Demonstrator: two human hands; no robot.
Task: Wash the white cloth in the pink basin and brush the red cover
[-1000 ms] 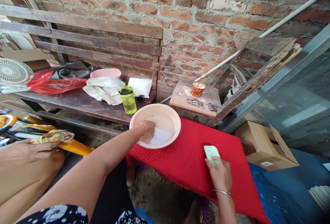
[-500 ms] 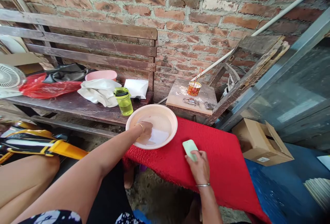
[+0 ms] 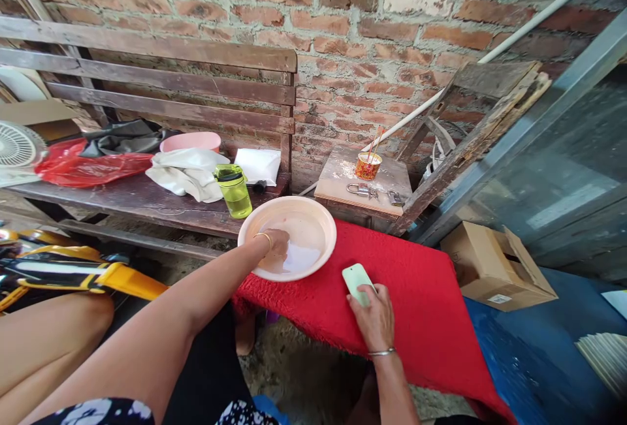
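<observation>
A wide cream basin (image 3: 245, 262) with cloudy water stands on a red cloth (image 3: 416, 294). My left hand (image 3: 277, 245), with a yellow bracelet at the wrist, dips into this water. Its knuckles are bent, and the fingertips with anything in them are hidden below the surface. A pale patch shows in the water beside it; I cannot tell if it is a reflection. Right of the basin, my right hand (image 3: 377, 320) wraps its fingers round the lower end of a pale green phone (image 3: 357, 276) at the cloth.
Behind the basin a green bottle (image 3: 235, 195), white cloth (image 3: 183, 173) and red plastic bag (image 3: 88, 167) sit on a wooden bench (image 3: 137, 203). A small wooden stand (image 3: 337, 187) holds a cup (image 3: 368, 167) and padlocks. A cardboard box (image 3: 490, 268) is at right.
My right hand and the phone have shifted slightly left and up over the red cloth. My left hand stays in the basin.
</observation>
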